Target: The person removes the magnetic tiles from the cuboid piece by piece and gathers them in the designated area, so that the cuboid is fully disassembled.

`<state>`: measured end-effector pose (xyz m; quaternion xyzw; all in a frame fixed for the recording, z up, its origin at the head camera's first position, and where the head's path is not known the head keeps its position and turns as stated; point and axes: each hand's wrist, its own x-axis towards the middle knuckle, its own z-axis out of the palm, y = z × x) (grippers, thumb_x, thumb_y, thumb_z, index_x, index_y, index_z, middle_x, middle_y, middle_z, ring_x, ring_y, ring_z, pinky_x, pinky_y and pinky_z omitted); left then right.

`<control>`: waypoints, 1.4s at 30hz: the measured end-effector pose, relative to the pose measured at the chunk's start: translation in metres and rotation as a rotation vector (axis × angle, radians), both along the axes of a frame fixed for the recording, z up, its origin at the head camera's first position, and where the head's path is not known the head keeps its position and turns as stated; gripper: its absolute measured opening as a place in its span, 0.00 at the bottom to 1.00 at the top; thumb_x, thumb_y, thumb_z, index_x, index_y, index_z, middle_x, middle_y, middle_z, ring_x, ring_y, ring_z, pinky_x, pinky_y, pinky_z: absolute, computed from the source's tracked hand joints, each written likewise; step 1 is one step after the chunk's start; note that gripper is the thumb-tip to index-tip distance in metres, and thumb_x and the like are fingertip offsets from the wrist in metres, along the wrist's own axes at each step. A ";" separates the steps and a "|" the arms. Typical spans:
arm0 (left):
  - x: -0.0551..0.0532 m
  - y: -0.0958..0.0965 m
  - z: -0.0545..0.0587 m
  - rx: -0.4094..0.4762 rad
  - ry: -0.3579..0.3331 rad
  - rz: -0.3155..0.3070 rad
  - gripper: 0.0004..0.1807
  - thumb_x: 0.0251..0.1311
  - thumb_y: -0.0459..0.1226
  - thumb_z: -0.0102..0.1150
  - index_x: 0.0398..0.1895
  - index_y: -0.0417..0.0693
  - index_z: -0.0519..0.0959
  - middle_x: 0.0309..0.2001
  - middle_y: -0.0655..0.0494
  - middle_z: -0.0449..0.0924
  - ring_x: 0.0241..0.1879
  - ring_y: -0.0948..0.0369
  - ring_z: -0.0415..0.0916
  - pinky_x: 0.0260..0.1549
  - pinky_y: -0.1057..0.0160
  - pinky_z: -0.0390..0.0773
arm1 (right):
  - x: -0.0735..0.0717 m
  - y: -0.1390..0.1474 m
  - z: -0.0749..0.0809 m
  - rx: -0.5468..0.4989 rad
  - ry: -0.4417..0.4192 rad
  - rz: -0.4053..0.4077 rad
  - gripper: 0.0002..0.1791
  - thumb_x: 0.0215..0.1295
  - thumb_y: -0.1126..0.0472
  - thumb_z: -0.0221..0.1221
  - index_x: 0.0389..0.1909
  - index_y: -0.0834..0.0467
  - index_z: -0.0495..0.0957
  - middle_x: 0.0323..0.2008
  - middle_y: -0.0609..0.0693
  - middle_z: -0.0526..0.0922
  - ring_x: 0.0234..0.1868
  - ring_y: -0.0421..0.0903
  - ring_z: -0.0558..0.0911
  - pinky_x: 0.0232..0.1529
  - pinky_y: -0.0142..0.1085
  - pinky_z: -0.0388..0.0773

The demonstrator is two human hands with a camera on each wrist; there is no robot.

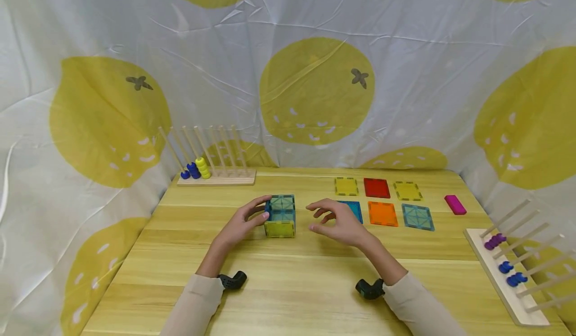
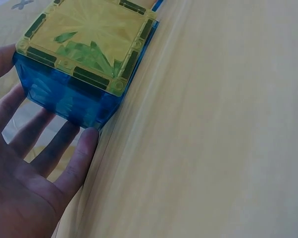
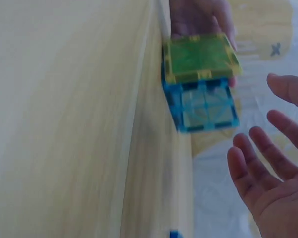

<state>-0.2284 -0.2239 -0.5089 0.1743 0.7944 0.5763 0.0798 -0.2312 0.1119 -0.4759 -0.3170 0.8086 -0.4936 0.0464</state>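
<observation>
A small box of see-through magnetic tiles (image 1: 280,228) stands on the wooden table, its yellow side toward me and teal tiles showing above it. My left hand (image 1: 240,225) holds it from the left, the thumb at the front upper corner and the index finger reaching toward the back. In the left wrist view, fingertips lie against the blue wall (image 2: 60,91). To the right of the box, my right hand (image 1: 338,223) hovers with relaxed, slightly bent fingers and nothing in them. A teal side (image 3: 208,109) of the box shows in the right wrist view.
Flat tiles lie in two rows: yellow (image 1: 345,186), red (image 1: 377,188), another yellow (image 1: 408,191), blue (image 1: 353,210) partly behind my right hand, orange (image 1: 383,213) and teal (image 1: 418,217). Beyond is a magenta block (image 1: 455,204). Peg racks stand back left (image 1: 225,178) and at right (image 1: 499,276).
</observation>
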 end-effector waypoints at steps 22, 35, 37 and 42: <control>-0.001 0.001 -0.001 0.069 -0.043 -0.023 0.27 0.79 0.45 0.50 0.79 0.61 0.64 0.80 0.55 0.59 0.78 0.43 0.57 0.66 0.39 0.73 | 0.001 -0.064 -0.005 0.036 0.004 0.103 0.23 0.69 0.51 0.67 0.62 0.53 0.81 0.58 0.55 0.84 0.50 0.47 0.81 0.50 0.47 0.83; 0.000 0.002 0.002 0.076 -0.076 -0.007 0.25 0.81 0.48 0.47 0.77 0.61 0.67 0.78 0.49 0.61 0.76 0.44 0.63 0.66 0.42 0.75 | -0.001 -0.079 -0.005 0.062 0.018 0.110 0.21 0.69 0.51 0.68 0.59 0.53 0.84 0.55 0.46 0.86 0.48 0.42 0.80 0.45 0.36 0.81; 0.000 0.002 0.002 0.071 -0.074 -0.002 0.25 0.81 0.49 0.46 0.77 0.62 0.68 0.78 0.48 0.61 0.74 0.43 0.65 0.65 0.43 0.75 | -0.001 -0.081 -0.005 0.063 0.016 0.106 0.19 0.68 0.51 0.68 0.58 0.51 0.85 0.53 0.43 0.86 0.47 0.41 0.80 0.43 0.34 0.80; 0.000 0.003 0.002 0.074 -0.072 -0.003 0.24 0.81 0.48 0.47 0.76 0.62 0.68 0.78 0.47 0.62 0.74 0.43 0.66 0.65 0.44 0.76 | 0.000 -0.086 -0.009 0.066 0.046 0.104 0.17 0.69 0.53 0.67 0.57 0.48 0.85 0.52 0.41 0.86 0.45 0.39 0.80 0.36 0.31 0.77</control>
